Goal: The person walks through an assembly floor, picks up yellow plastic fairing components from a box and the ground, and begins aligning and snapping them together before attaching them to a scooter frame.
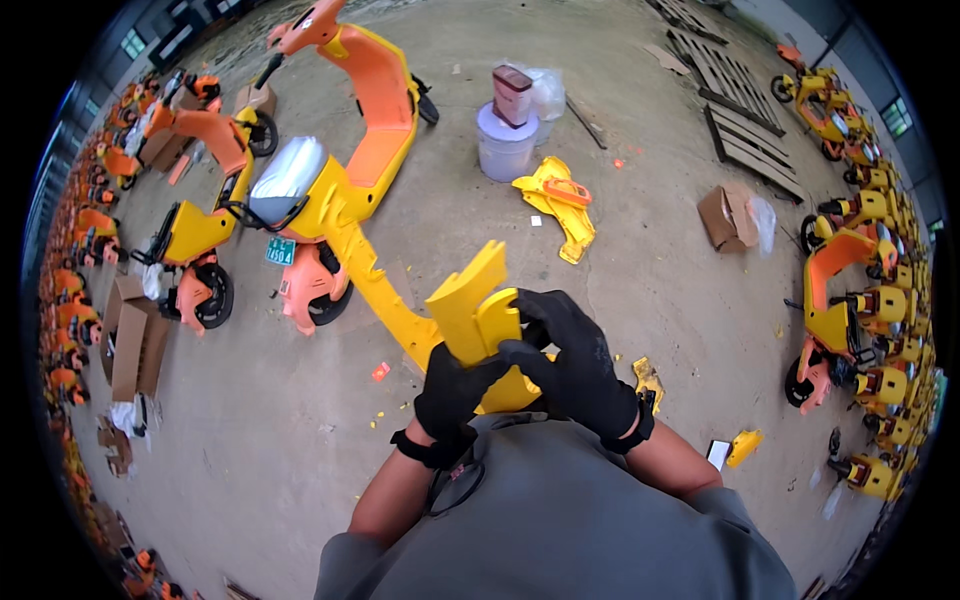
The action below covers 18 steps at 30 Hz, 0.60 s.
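My left hand (452, 392), in a black glove, is closed on a yellow plastic panel (465, 300) held upright in front of my body. My right hand (575, 355), gloved the same way, has its fingers bent around a smaller curved yellow plastic piece (498, 320), which lies against the panel's right side. Whether the two are joined I cannot tell. Behind and below them a long yellow body panel (385, 300) slants from the scooter's (385, 140) seat end down toward my waist. Its near end is partly hidden by my hands.
Beyond stand a lilac bucket (505, 150) with a dark red package on top and a yellow scooter shell (560, 205) on the floor. Cartons (728, 218) and wooden pallets (735, 110) lie right. Scooters line both sides. Yellow scraps (745, 447) lie near my right elbow.
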Available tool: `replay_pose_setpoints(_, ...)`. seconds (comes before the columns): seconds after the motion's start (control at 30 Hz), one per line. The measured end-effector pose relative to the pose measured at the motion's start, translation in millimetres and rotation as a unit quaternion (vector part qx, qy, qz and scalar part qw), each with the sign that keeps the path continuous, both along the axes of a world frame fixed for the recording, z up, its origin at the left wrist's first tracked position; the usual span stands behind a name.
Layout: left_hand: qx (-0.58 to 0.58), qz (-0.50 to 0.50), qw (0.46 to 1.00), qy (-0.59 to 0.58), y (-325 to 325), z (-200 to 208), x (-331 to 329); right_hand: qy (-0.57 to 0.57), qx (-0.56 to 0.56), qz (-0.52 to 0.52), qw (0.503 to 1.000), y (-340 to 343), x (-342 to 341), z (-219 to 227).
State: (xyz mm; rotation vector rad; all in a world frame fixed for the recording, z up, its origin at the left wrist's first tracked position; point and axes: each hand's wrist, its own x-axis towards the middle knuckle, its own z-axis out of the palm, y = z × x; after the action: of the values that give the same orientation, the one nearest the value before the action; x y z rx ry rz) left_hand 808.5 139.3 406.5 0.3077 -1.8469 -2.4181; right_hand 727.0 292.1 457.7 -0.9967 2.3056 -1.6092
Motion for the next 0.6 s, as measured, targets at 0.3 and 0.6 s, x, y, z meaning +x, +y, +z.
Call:
replay_pose_setpoints(0.3, -0.019, -0.003, 1.000, 0.016, -48.2, -4.1, -36.3, 0.022, 0.015, -0.033, 0.999, -52.1, -35.0, -5.9)
replay_pose_setpoints(0.6, -0.040, 0.108, 0.992, -0.060, -106.6, -13.7, -64.4, -0.150, -0.034, 0.028, 0.988, -84.4, -124.5, -31.0)
